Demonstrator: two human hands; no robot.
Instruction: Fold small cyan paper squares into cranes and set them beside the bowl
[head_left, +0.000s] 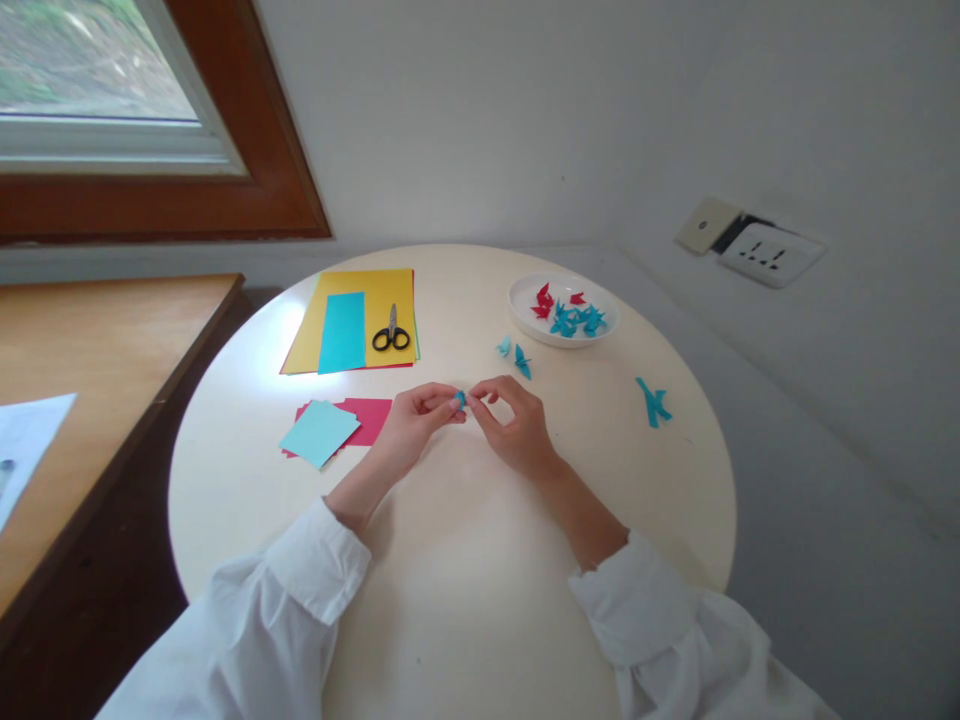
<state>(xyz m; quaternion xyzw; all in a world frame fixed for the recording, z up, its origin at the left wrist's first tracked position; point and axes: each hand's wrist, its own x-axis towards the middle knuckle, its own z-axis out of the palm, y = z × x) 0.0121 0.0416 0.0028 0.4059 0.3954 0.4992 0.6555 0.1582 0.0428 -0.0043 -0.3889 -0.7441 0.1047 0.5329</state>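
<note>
Between my two hands, over the middle of the table, is a small folded piece of blue paper (460, 399). My left hand (420, 415) pinches it from the left. The fingertips of my right hand (517, 425) are closed at its right edge. Fingers cover much of the paper, so its exact shape is unclear. Just beyond my right hand lie a blue paper crane (522, 362) and a paler folded blue piece (504, 347). A white plate (517, 312) farther back holds several red and blue paper cranes (568, 321).
Black-handled scissors (391, 336) and a blue paper strip (342, 335) lie on yellow sheets (304, 345) at the back left. Pale blue squares (320, 434) overlap pink paper (371, 418) nearer me. Blue scraps (654, 403) lie right. A wall borders the round table (465, 620).
</note>
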